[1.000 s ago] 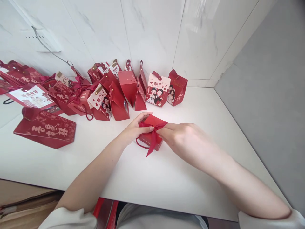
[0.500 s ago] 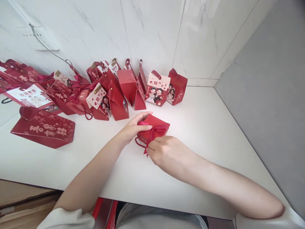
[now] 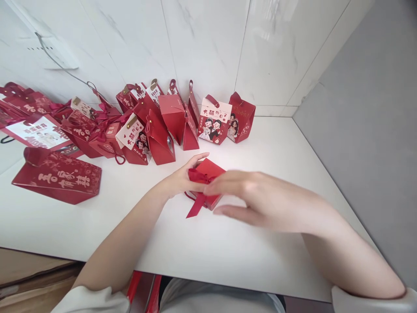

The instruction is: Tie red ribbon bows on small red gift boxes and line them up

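A small red gift box (image 3: 211,164) sits on the white table in front of me, tied with a dark red ribbon (image 3: 196,206) whose loose end hangs over the near side. Part of a red cord handle shows at its left. My left hand (image 3: 178,179) grips the box from the left, thumb across the near side and fingers behind. Over the right part of the box hovers my right hand (image 3: 257,195), smeared by motion. Its fingers are stretched out, with the thumb apart below them, and they hide part of the bow.
Several red wedding gift boxes (image 3: 161,140) stand crowded along the tiled wall. One larger red box (image 3: 61,176) lies at the left, nearer to me. A grey panel (image 3: 368,117) bounds the table (image 3: 156,256) on the right. Brown cardboard (image 3: 35,278) shows below its front edge.
My right hand has let go of the ribbon, opened and moved up and to the right. The ribbon end now hangs loose. My left hand stays on the box, its thumb lower.
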A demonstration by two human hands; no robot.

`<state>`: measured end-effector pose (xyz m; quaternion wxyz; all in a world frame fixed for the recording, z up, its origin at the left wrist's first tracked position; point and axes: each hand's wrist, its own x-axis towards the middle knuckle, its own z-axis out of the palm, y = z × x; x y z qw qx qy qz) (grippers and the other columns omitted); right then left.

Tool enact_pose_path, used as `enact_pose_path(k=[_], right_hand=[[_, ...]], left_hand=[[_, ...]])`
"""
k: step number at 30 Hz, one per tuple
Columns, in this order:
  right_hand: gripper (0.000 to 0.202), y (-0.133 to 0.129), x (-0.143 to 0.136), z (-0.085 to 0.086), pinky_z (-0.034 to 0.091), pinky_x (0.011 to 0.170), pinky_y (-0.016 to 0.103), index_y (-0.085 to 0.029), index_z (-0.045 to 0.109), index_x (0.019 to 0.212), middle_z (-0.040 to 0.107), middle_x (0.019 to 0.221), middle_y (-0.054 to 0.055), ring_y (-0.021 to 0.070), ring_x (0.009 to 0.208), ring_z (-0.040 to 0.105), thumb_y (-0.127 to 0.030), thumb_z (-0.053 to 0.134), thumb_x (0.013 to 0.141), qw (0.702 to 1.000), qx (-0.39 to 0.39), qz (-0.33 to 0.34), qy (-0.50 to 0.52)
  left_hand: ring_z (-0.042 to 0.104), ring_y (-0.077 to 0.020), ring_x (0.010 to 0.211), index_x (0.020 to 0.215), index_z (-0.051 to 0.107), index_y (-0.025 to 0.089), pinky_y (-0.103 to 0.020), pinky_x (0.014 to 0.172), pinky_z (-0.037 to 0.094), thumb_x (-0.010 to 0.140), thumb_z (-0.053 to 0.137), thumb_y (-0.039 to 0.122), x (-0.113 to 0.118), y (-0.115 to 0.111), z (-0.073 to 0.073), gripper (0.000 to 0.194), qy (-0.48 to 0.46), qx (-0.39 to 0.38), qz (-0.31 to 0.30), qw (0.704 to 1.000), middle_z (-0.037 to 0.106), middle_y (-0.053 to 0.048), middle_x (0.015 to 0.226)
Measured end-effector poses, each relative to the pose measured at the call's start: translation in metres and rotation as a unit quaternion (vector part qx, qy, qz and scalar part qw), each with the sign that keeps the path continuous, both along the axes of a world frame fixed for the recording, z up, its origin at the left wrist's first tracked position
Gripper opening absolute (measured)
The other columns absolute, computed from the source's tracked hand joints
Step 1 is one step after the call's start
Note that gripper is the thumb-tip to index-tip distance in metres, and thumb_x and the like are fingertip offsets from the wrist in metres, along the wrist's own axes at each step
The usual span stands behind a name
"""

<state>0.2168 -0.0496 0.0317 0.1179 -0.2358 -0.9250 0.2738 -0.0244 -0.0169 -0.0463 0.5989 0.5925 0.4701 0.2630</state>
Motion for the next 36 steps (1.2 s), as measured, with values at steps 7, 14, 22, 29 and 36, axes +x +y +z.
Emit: enact_pose_path(k=[7,14,22,29,36], right_hand=[[0.032,0.029,0.013,-0.003,0.052,0.09,0.041,-0.027,0.065,0.12,0.069,0.119,0.006,0.0262,0.11,0.064,-0.042,0.046,0.099,0.986,-0.016,-0.162,0.027],[0.05,0.031,0.012,-0.02,0.037,0.111,0.049,-0.022,0.071,0.083,0.05,0.149,0.007,0.0317,0.144,0.035,-0.056,0.037,0.099,0.978,-0.128,-0.164,-0.02],[0.043,0.01,0.014,-0.037,0.024,0.119,0.051,-0.027,0.072,0.103,0.029,0.163,0.002,0.0299,0.153,0.015,-0.059,0.044,0.096,0.959,-0.238,-0.15,0.013],[0.025,-0.007,0.003,-0.045,0.043,0.104,0.044,-0.022,0.059,0.083,0.06,0.135,0.005,0.0248,0.123,0.057,-0.047,0.059,0.091,0.938,-0.25,-0.209,0.121],[0.022,-0.011,-0.002,-0.052,0.04,0.106,0.044,-0.021,0.063,0.078,0.056,0.139,0.008,0.0283,0.139,0.043,-0.042,0.065,0.086,0.935,-0.245,-0.235,0.099]], left_hand=[[0.021,-0.031,0.152,0.155,0.014,0.044,-0.049,0.113,0.039,0.066,0.086,0.028,-0.012,-0.008,0.018,0.115,0.058,0.043,-0.137,0.988,0.033,-0.009,0.158],[0.038,-0.0327,0.143,0.154,0.022,0.042,-0.052,0.112,0.039,0.069,0.085,0.031,-0.003,-0.007,0.007,0.107,0.035,-0.004,-0.105,0.994,0.027,-0.013,0.16],[0.04,-0.0305,0.142,0.154,0.025,0.039,-0.047,0.114,0.039,0.073,0.081,0.029,0.001,-0.014,0.014,0.099,0.053,0.028,-0.089,0.994,0.026,-0.01,0.162],[0.047,-0.0299,0.136,0.152,0.03,0.039,-0.046,0.112,0.041,0.074,0.079,0.033,0.002,-0.016,0.017,0.092,0.082,0.065,-0.081,0.991,0.031,-0.007,0.161],[0.051,-0.0297,0.13,0.149,0.038,0.038,-0.047,0.106,0.046,0.069,0.083,0.033,0.002,-0.013,0.008,0.092,0.06,0.056,-0.07,0.994,0.038,-0.009,0.154]])
